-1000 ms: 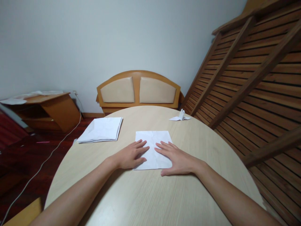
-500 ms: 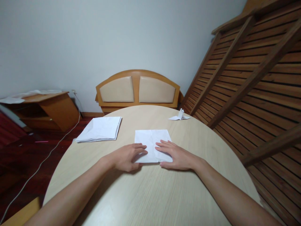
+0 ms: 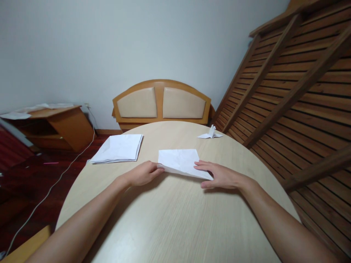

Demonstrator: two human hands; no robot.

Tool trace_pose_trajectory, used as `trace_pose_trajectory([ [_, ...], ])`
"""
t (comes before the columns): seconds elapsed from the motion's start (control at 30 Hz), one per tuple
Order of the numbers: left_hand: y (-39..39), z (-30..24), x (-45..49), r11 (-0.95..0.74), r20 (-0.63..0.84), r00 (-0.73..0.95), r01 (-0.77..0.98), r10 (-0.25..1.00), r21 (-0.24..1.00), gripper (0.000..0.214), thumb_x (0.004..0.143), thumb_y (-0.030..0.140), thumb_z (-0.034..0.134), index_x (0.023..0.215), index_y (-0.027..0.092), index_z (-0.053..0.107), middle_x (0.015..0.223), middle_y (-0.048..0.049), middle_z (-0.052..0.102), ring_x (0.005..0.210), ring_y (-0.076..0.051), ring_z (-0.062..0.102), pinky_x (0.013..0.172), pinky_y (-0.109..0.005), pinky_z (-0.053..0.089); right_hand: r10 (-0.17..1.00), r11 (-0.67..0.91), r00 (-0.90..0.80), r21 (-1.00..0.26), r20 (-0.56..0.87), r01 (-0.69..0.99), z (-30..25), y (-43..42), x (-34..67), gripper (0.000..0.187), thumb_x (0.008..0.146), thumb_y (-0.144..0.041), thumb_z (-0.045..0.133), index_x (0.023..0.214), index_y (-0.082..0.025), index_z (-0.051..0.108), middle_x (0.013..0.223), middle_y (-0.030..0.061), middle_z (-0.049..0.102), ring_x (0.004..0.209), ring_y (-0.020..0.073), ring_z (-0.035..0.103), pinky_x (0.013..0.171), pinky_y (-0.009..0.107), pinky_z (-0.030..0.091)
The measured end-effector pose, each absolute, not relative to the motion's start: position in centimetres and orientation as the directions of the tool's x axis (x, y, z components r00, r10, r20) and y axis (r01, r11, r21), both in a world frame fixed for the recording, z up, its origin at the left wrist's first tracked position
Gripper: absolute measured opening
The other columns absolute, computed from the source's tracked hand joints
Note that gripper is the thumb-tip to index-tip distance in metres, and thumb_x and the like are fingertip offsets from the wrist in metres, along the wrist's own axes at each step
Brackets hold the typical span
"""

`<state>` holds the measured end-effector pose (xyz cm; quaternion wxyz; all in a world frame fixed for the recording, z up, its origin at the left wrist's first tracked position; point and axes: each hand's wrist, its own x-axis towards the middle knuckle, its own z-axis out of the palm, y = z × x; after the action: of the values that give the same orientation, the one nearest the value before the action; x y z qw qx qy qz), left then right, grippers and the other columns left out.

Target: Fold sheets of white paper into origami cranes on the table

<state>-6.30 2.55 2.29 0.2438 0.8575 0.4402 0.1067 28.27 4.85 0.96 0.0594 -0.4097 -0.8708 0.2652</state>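
A white, slightly creased sheet of paper (image 3: 181, 160) lies on the round pale wooden table (image 3: 178, 219), its near-left part lifted off the surface. My left hand (image 3: 142, 174) pinches the sheet's near-left corner and holds it raised. My right hand (image 3: 223, 176) rests with fingers stretched out at the sheet's near-right corner, pressing it down.
A stack of white paper sheets (image 3: 117, 148) lies at the table's far left. A small folded paper crane (image 3: 210, 133) sits at the far right. Behind the table stands a padded wooden chair back (image 3: 161, 103); slatted wooden frames (image 3: 296, 84) lean at right, a low cabinet (image 3: 52, 126) at left.
Both hands slid from flat on the sheet's middle to its near corners. My left hand closed on the near-left corner and lifted it; the sheet's near edge now rises off the table.
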Motion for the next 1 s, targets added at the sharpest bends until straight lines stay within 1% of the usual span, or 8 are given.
trace_pose_trajectory([
  [0.2,3.3,1.8,-6.7,-0.422,0.054,0.475,0.717,0.878,0.555,0.047,0.101,0.046,0.034,0.074,0.017,0.059,0.072,-0.0032,0.063,0.067,-0.018,0.054,0.066,-0.029,0.039,0.768,0.508,-0.641,-0.615,0.007,0.602,1.4,4.6,27.9,0.059,0.086,-0.055,0.065,0.137,-0.024,0.061,0.141,0.0077,0.061,0.127,0.0325,0.058,0.110,0.047,0.043],
  [0.33,3.6,1.0,-6.5,-0.379,0.088,0.411,0.709,0.907,0.595,0.046,0.100,0.050,0.036,0.073,0.018,0.055,0.069,-0.0025,0.061,0.064,-0.017,0.053,0.062,-0.029,0.038,0.835,0.467,-0.545,-0.621,0.075,0.629,0.5,5.1,27.5,0.040,0.093,-0.051,0.055,0.105,-0.018,0.073,0.105,0.0109,0.076,0.093,0.0301,0.070,0.084,0.042,0.054],
  [0.47,3.8,0.0,-6.2,-0.356,0.162,0.342,0.641,0.926,0.680,0.038,0.100,0.047,0.039,0.110,0.015,0.058,0.076,-0.0033,0.065,0.065,-0.018,0.057,0.060,-0.027,0.039,0.864,0.441,-0.482,-0.684,0.147,0.581,-0.7,5.7,27.3,0.039,0.095,-0.050,0.051,0.106,-0.017,0.069,0.101,0.0099,0.075,0.089,0.0285,0.068,0.079,0.039,0.053],
  [0.57,3.9,-0.7,-6.0,-0.289,0.152,0.258,0.655,0.954,0.698,0.061,0.100,0.045,0.041,0.149,0.012,0.028,0.074,-0.0032,0.067,0.060,-0.018,0.058,0.057,-0.028,0.041,0.884,0.416,-0.433,-0.723,0.179,0.551,-1.5,6.0,27.2,0.044,0.094,-0.046,0.055,0.126,-0.016,0.059,0.094,0.0074,0.074,0.086,0.0256,0.067,0.079,0.037,0.051],
  [0.67,3.7,-1.1,-5.7,-0.249,0.181,0.171,0.704,0.968,0.665,0.078,0.100,0.041,0.042,0.158,0.010,0.001,0.098,-0.0138,0.072,0.076,-0.023,0.069,0.070,-0.034,0.051,0.898,0.406,-0.394,-0.713,0.195,0.572,-1.8,6.0,26.8,0.057,0.094,-0.041,0.055,0.142,-0.014,0.046,0.084,0.0037,0.070,0.080,0.0221,0.065,0.077,0.034,0.049],
  [0.77,3.3,-1.3,-4.9,-0.328,0.395,0.131,0.811,0.909,0.485,0.074,0.097,0.037,0.049,0.157,0.013,0.013,0.148,-0.0263,0.044,0.128,-0.035,0.055,0.102,-0.049,0.046,0.889,0.439,-0.398,-0.660,0.224,0.609,-1.7,5.8,26.4,0.058,0.095,-0.039,0.052,0.147,-0.015,0.044,0.084,0.0026,0.067,0.076,0.0203,0.061,0.075,0.033,0.048],
  [0.87,2.7,-1.7,-4.0,-0.481,0.504,0.305,0.835,0.808,0.267,0.061,0.095,0.031,0.052,0.152,0.022,0.032,0.167,-0.0154,0.010,0.153,-0.037,0.015,0.118,-0.058,0.028,0.876,0.475,-0.422,-0.572,0.234,0.669,-1.3,5.7,26.3,0.053,0.095,-0.037,0.050,0.143,-0.016,0.049,0.083,0.0029,0.064,0.074,0.0206,0.058,0.073,0.033,0.048],
  [1.0,2.4,-2.6,-2.9,-0.635,0.373,0.538,0.741,0.756,0.217,0.049,0.098,0.025,0.047,0.147,0.021,0.042,0.166,-0.0134,0.019,0.153,-0.033,0.015,0.119,-0.056,0.031,0.876,0.476,-0.389,-0.386,0.284,0.790,-0.6,5.2,26.0,0.050,0.093,-0.035,0.052,0.139,-0.016,0.055,0.091,0.0093,0.066,0.090,0.0276,0.060,0.084,0.041,0.049],
])
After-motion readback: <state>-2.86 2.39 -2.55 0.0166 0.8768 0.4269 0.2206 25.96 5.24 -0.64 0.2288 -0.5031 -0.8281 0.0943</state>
